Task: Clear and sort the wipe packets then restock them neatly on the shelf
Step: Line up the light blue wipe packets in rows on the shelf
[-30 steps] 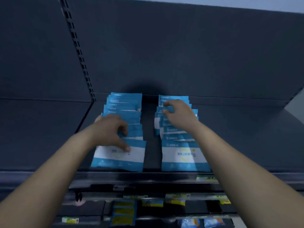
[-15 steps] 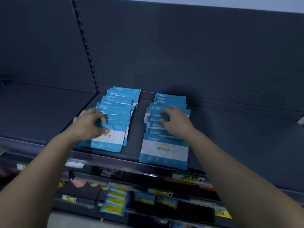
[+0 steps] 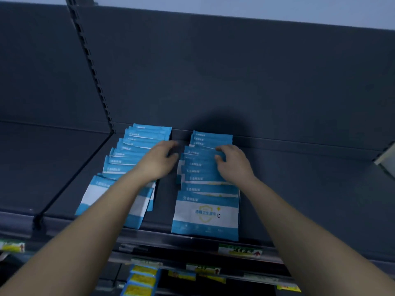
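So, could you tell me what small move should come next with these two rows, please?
Probably nudge the left row square: its front packets fan out leftward, while the right row lies straighter. The left hand already rests on it.

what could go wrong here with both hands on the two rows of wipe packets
1. The front packet of the right row hangs slightly over the shelf edge; a push from the right hand might slide it off.
2. The left row is fanned and skewed; the left hand or forearm across it could knock it further askew.
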Motion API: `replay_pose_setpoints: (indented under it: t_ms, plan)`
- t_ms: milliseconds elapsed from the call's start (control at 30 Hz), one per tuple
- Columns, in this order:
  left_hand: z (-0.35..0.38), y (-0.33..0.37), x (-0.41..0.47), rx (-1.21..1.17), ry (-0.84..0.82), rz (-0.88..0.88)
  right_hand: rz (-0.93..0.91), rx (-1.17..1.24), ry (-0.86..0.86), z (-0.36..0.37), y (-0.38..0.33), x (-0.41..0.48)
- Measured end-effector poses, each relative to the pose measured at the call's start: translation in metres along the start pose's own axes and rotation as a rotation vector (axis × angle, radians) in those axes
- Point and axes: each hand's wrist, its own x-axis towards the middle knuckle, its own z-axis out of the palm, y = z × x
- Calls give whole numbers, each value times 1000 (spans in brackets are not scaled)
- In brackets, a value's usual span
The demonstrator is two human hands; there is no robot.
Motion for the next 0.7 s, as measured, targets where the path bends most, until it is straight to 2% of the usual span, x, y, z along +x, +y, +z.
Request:
replay_pose_setpoints:
  t_ms: [67, 200, 267, 333, 500, 633, 700]
  plan:
    - [16, 10, 9, -167, -51, -80, 76, 105, 30, -1, 6, 3]
    - [35, 23, 23, -443, -104, -236, 282, 524, 14, -3, 11, 6]
    - [41, 29, 29, -706, -131, -341, 310, 663, -44, 2, 7, 7]
    - [44, 32, 35, -868, -177, -371, 281, 691, -102, 8, 4, 11]
    - [42, 22, 45, -927, -158, -397, 274, 752, -78, 7, 11, 19]
    - [47, 30, 45, -1024, -226, -431, 318, 794, -194, 10, 11, 24]
    - [45, 28, 45, -1005, -203, -422, 312, 818, -173, 4, 10, 21]
